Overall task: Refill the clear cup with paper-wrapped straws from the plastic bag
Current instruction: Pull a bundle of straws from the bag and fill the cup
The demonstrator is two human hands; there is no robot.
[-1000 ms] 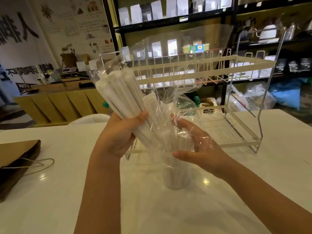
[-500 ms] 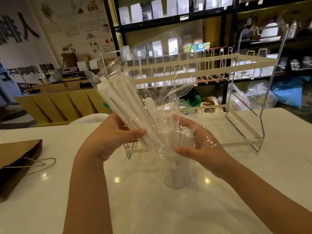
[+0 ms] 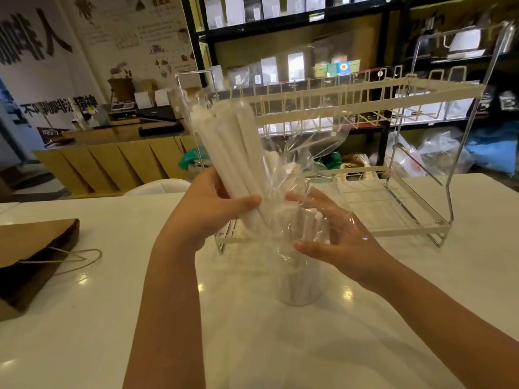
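**Ana:** Straws (image 3: 224, 153) like these look light and fairly stiff in their paper sleeves, but a bundle will fan out and slide apart, I'd guess. Best taken low on the bunch, where a squeeze keeps them together.

**Ben:** That's where the left hand (image 3: 207, 211) has them. Its fingers are wrapped round the lower part of the bundle, thumb pressed across the front, and the tops splay up and away beyond the fingertips.

**Ana:** And the plastic bag (image 3: 306, 144)?

**Ben:** Thin, crinkly, probably slippery. It drapes over the straws and over the right hand (image 3: 337, 237), whose fingers are spread apart, thumb below and fingertips above, cupping the film and the few straws inside it. I can't tell how firmly it pinches.

**Ana:** Where's the clear cup (image 3: 299, 287)?

**Ben:** Upright on the white table (image 3: 84, 318), directly beneath the right thumb, some straws already standing in it. The bundle's lower ends sit just above its rim, between both hands.
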